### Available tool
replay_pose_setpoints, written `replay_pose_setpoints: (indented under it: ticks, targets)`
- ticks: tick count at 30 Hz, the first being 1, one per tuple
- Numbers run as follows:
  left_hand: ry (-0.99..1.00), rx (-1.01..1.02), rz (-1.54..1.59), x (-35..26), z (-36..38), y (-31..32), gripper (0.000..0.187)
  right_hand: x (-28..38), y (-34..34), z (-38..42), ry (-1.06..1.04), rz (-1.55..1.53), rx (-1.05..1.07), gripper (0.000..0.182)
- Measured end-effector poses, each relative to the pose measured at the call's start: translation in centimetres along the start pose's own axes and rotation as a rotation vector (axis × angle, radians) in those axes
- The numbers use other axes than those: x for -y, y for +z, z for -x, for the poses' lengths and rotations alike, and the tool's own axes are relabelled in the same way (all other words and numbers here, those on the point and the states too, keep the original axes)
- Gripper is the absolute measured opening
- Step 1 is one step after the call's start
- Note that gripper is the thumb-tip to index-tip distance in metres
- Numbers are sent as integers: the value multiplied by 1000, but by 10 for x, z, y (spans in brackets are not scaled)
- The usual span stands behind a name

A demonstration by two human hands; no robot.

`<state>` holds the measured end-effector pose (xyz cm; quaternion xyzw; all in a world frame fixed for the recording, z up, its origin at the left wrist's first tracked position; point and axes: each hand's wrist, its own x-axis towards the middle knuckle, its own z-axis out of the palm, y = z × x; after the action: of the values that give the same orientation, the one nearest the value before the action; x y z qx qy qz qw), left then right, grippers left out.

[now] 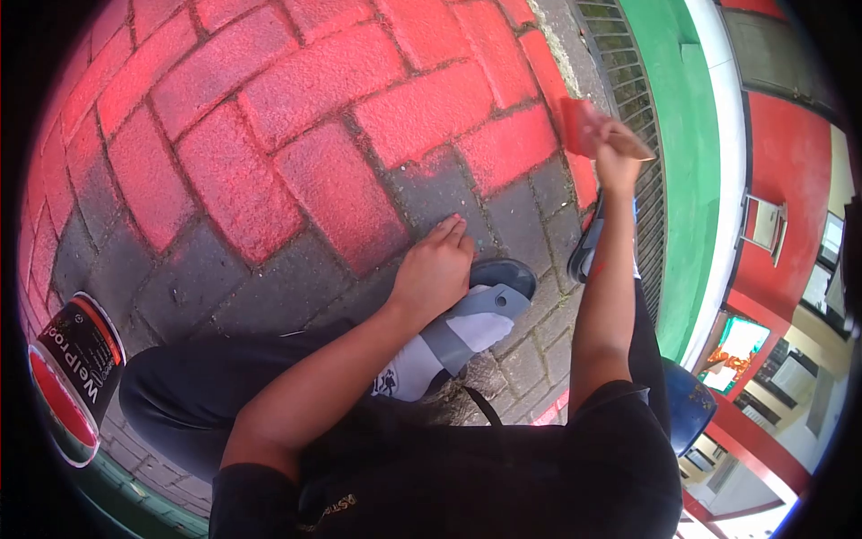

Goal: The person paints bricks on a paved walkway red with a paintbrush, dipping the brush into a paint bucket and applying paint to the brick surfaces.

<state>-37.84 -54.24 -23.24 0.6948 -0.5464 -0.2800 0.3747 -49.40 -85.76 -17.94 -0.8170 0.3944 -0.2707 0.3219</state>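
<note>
My right hand (612, 148) is closed round a paint brush (579, 128), whose red-coated end lies at the edge of the red-painted bricks beside the drain grate. Bright red paint covers the paving bricks (417, 112) across the upper part of the view, while those nearer my feet are bare grey (269, 301). My left hand (437, 265) hangs over the grey bricks beside my sandalled foot (480, 319). Its fingers are bent and close together, and nothing shows in them. At the lower left stands a paint can (79, 350) with red paint inside.
A metal drain grate (628, 81) runs along the right, with a green painted strip (678, 162) and a white edge beyond it. A blue round object (690, 409) is behind my right arm. Red building walls (790, 171) rise farther off.
</note>
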Motion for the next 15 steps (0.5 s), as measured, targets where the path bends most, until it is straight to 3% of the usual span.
replay_pose_setpoints:
  ticks: [1,3,4,5,7,8,10,12,15]
  targets:
    - [6,26,-8,-1,-1,0,20,-3,13,16,30,-120,123,28]
    - [20,13,-19,-1,-2,1,19,25,43,57,-80,75,323,23]
    - [23,-4,-37,0,-1,2,17,61,51,76,-218,390,399,19]
    - [16,2,-40,1,-1,2,17,84,56,84,-213,383,403,19]
    - [17,-2,-38,1,-1,4,17,113,58,99,-86,-52,399,30]
    - [13,5,-36,1,1,4,17,106,58,99,-78,-54,400,30]
    - [26,-1,-27,0,0,1,18,76,57,82,-5,53,173,36]
    - [21,-7,-25,0,1,2,18,43,30,57,401,-186,143,39]
    - [6,-27,-18,2,-1,2,18,42,11,39,352,-174,34,35]
